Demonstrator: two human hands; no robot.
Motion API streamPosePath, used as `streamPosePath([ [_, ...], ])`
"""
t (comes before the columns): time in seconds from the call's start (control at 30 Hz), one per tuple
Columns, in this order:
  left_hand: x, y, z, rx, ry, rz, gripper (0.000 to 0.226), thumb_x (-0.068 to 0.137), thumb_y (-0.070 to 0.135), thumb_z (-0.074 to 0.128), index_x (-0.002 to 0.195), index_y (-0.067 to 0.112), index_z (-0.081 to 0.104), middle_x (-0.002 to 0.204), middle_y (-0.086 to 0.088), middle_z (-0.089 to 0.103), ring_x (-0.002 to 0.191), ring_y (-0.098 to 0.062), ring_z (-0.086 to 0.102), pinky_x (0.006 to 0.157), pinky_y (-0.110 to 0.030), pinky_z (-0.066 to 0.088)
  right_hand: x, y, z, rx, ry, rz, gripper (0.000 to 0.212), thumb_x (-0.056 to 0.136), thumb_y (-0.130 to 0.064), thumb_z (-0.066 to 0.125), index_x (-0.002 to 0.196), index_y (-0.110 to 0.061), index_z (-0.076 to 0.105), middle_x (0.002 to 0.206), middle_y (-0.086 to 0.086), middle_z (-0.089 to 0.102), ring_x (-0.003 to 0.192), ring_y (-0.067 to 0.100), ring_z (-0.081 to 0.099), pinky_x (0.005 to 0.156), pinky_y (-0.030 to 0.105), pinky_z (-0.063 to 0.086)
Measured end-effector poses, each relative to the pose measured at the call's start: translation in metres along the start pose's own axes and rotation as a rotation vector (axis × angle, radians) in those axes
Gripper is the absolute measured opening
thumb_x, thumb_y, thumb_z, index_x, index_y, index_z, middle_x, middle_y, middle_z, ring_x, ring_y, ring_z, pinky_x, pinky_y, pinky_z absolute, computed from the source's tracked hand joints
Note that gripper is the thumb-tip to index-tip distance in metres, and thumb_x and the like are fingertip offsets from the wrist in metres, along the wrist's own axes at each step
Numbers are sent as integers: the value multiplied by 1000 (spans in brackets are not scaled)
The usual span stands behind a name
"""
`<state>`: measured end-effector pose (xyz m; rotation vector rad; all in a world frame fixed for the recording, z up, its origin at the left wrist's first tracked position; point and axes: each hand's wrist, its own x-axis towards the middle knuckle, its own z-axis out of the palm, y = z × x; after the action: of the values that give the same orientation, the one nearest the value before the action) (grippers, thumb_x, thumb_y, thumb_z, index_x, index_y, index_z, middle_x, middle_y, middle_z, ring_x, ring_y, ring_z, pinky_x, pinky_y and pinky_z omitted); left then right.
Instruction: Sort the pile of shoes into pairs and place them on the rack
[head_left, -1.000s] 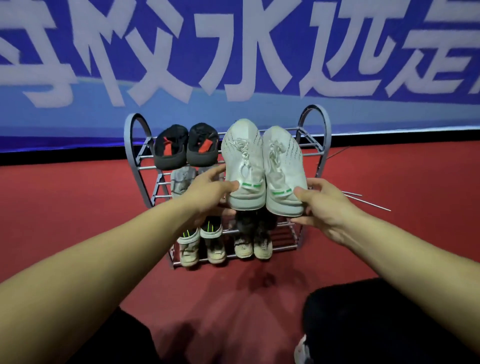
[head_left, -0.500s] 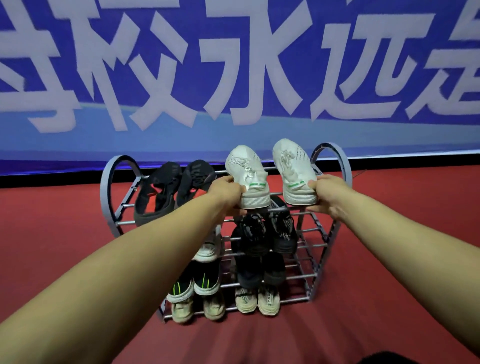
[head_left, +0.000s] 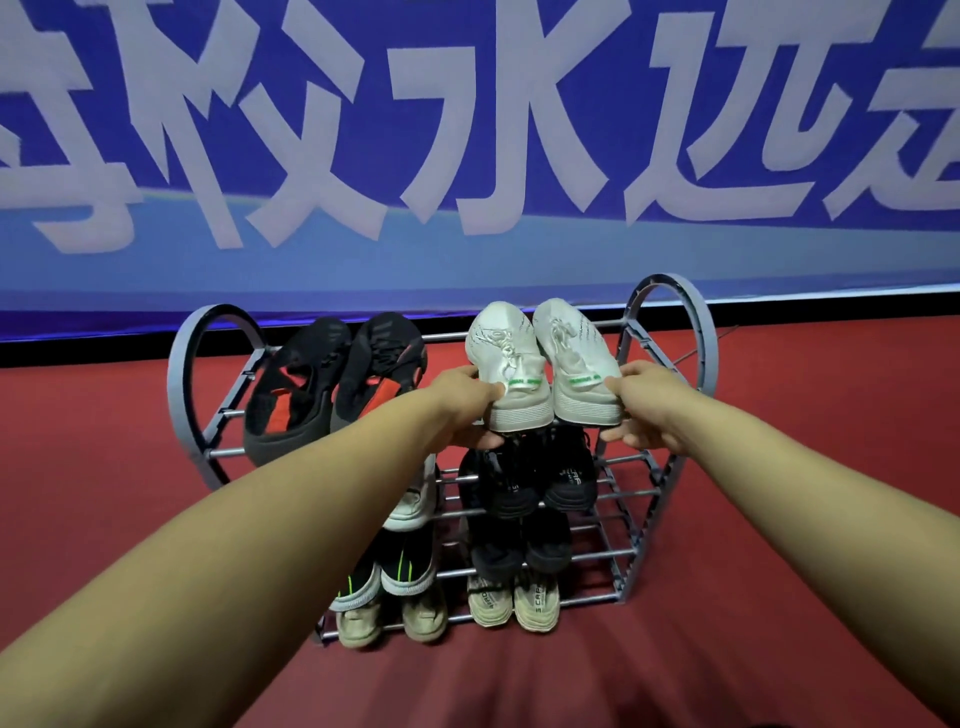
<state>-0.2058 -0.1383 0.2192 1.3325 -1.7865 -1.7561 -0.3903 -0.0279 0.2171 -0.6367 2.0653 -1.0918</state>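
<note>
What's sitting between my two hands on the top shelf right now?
In the head view, the pair of white knit sneakers with green heel tabs lies between the left hand and right hand, each gripping one heel.

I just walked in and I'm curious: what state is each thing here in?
Left hand: gripping left white sneaker's heel.
Right hand: gripping right white sneaker's heel.
White sneakers with green tabs: side by side on top shelf.
Black-and-red shoes: paired, top shelf.
Grey metal shoe rack: upright, shoes on every shelf.
</note>
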Motion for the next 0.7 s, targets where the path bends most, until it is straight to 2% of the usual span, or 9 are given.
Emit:
streamPosePath([
  [0.1, -2, -2, 1, 8, 26, 3, 28, 98, 27, 51, 126, 24, 48, 115, -11, 63, 54, -25, 61, 46, -30, 58, -5, 1, 3, -13, 23, -44, 26, 100, -27, 41, 124, -18, 48, 109, 14, 64, 58, 24, 69, 38, 22, 46],
  [0.2, -10, -3, 3, 220, 115, 67, 34, 98, 40, 46, 109, 9, 54, 98, -17, 65, 56, -31, 64, 56, -37, 60, -13, 3, 0, -120, 29, -83, 31, 99, -35, 41, 122, -19, 52, 103, 10, 63, 62, 29, 68, 50, 28, 50],
  [0.27, -20, -5, 0, 522, 227, 122, 46, 96, 49, 42, 98, 6, 57, 95, -17, 70, 73, -36, 70, 75, -43, 60, -18, 3, -6, -382, 166, -164, 39, 97, -43, 36, 121, -20, 57, 105, 11, 65, 83, 35, 69, 68, 36, 51],
  [0.33, -35, -9, -6, 768, 345, 211, 49, 93, 51, 42, 111, 9, 61, 107, -14, 71, 97, -36, 68, 90, -39, 53, -24, -1, -10, -551, 365, -304, 42, 95, -46, 36, 124, -23, 57, 121, 11, 61, 105, 34, 62, 84, 40, 48],
  [0.4, -55, -12, -18, 782, 389, 338, 44, 92, 45, 46, 124, 18, 60, 120, -4, 68, 113, -28, 62, 94, -36, 48, -35, -10, -7, -508, 407, -443, 36, 94, -42, 41, 119, -25, 60, 123, 7, 61, 109, 29, 59, 87, 38, 46],
  [0.47, -70, -14, -39, 734, 412, 473, 33, 91, 38, 51, 119, 27, 64, 117, 5, 70, 108, -20, 64, 94, -33, 49, -42, -22, 0, -451, 361, -535, 28, 93, -34, 46, 110, -24, 66, 113, 2, 68, 103, 24, 61, 82, 33, 44],
  [0.53, -76, -13, -65, 646, 396, 555, 25, 90, 32, 55, 111, 29, 68, 103, 10, 72, 90, -13, 67, 89, -32, 52, -42, -37, 11, -399, 293, -590, 25, 93, -27, 49, 104, -21, 70, 105, 0, 72, 96, 21, 63, 80, 31, 45],
  [0.63, -65, -9, -102, 455, 263, 594, 15, 90, 23, 58, 99, 27, 69, 80, 13, 71, 58, -8, 60, 67, -25, 53, -24, -64, 32, -280, 184, -669, 19, 93, -23, 50, 95, -24, 69, 89, -6, 71, 67, 0, 60, 68, 28, 45],
  [0.7, -42, 2, -121, 356, 181, 596, 15, 93, 18, 57, 99, 27, 67, 79, 9, 71, 50, -11, 56, 51, -18, 46, -2, -92, 47, -201, 89, -672, 18, 94, -22, 50, 95, -23, 68, 81, -6, 68, 47, -3, 50, 54, 20, 38],
])
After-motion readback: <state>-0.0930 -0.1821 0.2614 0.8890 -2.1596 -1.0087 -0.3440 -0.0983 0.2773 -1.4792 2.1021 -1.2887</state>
